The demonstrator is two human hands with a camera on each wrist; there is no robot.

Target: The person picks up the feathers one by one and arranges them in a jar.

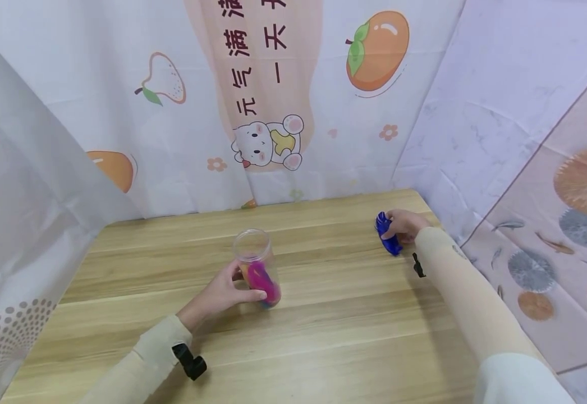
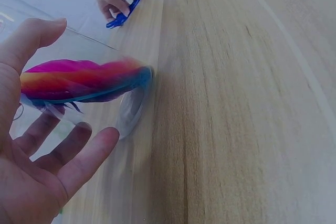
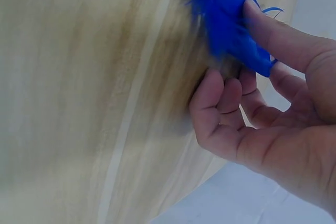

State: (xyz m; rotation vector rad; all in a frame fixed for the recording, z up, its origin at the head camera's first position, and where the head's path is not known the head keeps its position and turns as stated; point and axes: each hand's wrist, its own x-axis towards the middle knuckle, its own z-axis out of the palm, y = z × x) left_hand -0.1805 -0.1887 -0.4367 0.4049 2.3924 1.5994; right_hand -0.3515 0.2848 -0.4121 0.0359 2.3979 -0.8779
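Observation:
A clear plastic jar [image 1: 268,255] stands near the middle of the wooden table, its open mouth facing up. Inside it, feathers [image 2: 79,82] show pink, orange and blue through the wall. My left hand [image 1: 223,289] holds this jar from its left side, thumb across the front and fingers around the back. Toward the table's far right corner, my right hand [image 1: 406,225] pinches a bright blue feather [image 3: 231,9] between thumb and fingers. The feather is close over the wood, with its fluffy end pointing away from the palm in the right wrist view.
The light wood table [image 1: 324,336] ends at a printed curtain [image 1: 172,140] along its back. Other cloth panels [image 1: 541,252] hang at the right and left sides. A black strap [image 1: 189,362] is on the left sleeve.

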